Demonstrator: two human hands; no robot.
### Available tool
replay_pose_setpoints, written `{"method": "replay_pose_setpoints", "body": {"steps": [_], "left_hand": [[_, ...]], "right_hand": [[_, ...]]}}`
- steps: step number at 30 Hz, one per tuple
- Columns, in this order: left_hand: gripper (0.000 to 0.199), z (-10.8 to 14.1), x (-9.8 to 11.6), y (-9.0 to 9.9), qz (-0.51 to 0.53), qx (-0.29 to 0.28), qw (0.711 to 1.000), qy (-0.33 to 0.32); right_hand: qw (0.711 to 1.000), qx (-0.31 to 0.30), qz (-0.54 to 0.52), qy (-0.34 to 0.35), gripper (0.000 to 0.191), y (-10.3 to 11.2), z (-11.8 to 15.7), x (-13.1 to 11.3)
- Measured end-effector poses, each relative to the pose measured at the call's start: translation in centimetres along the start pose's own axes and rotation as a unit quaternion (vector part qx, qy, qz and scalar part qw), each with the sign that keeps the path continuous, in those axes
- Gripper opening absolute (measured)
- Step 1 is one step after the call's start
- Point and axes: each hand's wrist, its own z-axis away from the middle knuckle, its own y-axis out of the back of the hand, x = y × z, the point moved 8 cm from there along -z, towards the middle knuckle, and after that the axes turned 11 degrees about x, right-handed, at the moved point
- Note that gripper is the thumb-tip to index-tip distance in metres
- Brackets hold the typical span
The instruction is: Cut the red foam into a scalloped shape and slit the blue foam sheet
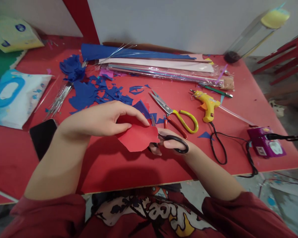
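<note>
My left hand [114, 119] pinches a piece of red paper [136, 137] between thumb and fingers, above the table's front part. My right hand [172, 143] has its thumb through a loop of the black-handled scissors [177, 142]. The scissors' blades point up and left, at the right edge of the red paper. Part of the right hand's fingers is hidden behind the paper and handles. Just beyond the hands lie scissors with yellow handles [188, 122] and a red-handled tool [177, 127]. Blue scraps [114, 94] are spread behind my left hand.
A yellow glue gun [208, 105] and its cable lie right, near a purple power block [267, 142]. Rolled sheets [139, 54] lie along the back. At left are a blue paper flower [73, 67], wire stems [61, 99], a phone [43, 135] and a wipes pack [20, 96].
</note>
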Motion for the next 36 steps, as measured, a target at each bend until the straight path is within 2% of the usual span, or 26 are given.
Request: {"method": "replay_pose_setpoints", "body": {"steps": [17,29,36], "left_hand": [[0.04,0.0,-0.3,0.1,-0.02,0.02,1.0,-0.001],[0.04,0.0,-0.5,0.2,-0.006,0.048,0.999,0.01],[0.04,-0.1,-0.4,0.2,-0.007,0.065,0.998,0.014]], "right_hand": [[0.997,0.042,-0.052,-0.029,0.034,0.0,0.0,0.4],[0.997,0.04,0.043,0.059,0.033,-0.1,-0.3,-1.0],[0.996,0.068,0.009,0.062,0.033,0.3,-0.1,-0.7]]}}
